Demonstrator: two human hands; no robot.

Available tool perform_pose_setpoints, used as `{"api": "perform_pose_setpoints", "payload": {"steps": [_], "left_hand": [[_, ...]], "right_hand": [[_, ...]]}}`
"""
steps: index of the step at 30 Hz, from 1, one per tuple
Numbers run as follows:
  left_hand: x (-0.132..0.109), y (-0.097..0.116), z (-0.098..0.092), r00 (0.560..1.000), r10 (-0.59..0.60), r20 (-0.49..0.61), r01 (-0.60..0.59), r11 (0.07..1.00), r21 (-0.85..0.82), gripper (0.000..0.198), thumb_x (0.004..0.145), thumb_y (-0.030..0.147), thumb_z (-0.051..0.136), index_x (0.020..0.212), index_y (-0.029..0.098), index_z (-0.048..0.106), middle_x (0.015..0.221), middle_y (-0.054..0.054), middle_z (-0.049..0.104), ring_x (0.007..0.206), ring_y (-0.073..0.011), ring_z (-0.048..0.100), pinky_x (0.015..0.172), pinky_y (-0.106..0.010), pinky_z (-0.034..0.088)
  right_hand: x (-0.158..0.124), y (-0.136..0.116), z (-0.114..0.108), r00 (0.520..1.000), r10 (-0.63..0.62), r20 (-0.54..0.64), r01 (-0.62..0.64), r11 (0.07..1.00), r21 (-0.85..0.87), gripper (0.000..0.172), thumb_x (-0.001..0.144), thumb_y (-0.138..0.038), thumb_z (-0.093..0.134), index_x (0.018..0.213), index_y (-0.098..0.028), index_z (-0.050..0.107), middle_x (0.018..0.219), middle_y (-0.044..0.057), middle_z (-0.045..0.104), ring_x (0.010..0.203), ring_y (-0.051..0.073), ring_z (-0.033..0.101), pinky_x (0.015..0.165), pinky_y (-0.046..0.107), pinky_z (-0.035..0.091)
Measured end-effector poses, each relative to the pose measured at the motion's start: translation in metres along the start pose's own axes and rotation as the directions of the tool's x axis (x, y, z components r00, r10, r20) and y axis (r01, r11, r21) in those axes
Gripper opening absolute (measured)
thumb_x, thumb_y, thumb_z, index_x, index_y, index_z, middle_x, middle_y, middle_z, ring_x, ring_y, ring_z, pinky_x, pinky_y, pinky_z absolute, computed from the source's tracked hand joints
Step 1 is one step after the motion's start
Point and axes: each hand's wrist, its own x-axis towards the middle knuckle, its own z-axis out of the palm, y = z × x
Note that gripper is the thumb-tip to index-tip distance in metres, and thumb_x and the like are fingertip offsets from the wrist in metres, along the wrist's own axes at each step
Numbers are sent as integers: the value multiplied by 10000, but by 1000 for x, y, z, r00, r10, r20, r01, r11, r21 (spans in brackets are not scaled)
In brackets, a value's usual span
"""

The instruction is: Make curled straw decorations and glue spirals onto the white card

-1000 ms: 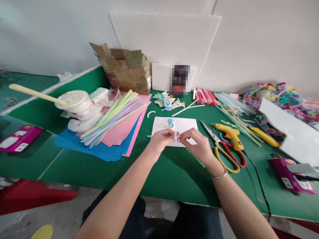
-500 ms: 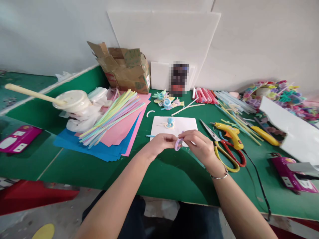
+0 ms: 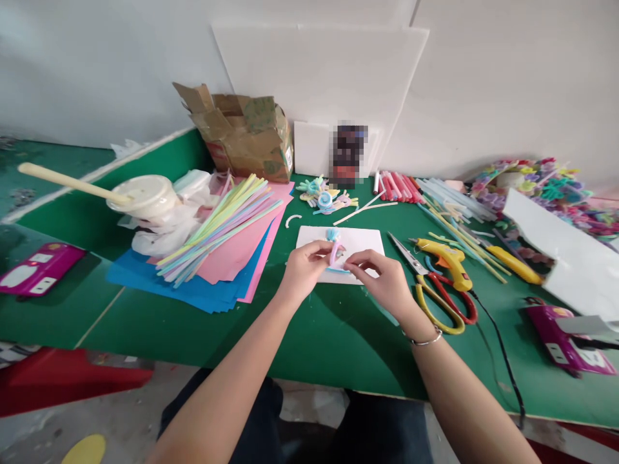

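Both bare forearms reach forward from below and close in toward the middle. The left forearm (image 3: 227,386) rises on a diagonal from the lower left, its wrist nearly straight. The left hand (image 3: 304,267) is turned palm inward with the thumb on top, the fingers curled and their tips pinched together. The right forearm (image 3: 464,393) comes in from the lower right, its wrist bent slightly inward. The right hand (image 3: 383,282) lies back upward with knuckles raised, thumb and forefinger closed in a fine pinch. The two sets of fingertips sit just beside each other.
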Motion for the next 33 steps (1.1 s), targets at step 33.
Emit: {"api": "perform_pose_setpoints", "payload": {"steps": [33], "left_hand": [[-2,-6,-26,993,117,-31,-2,264,964,76,803,126,585,771,191,607,805,-56,643,736,-216,622,668,-322,424]], "right_hand": [[12,25,-43,957,189,-218,-227,960,-164,109,752,-315,642,772,-216,681,767,30,700,676,179,614,652,330,494]]}}
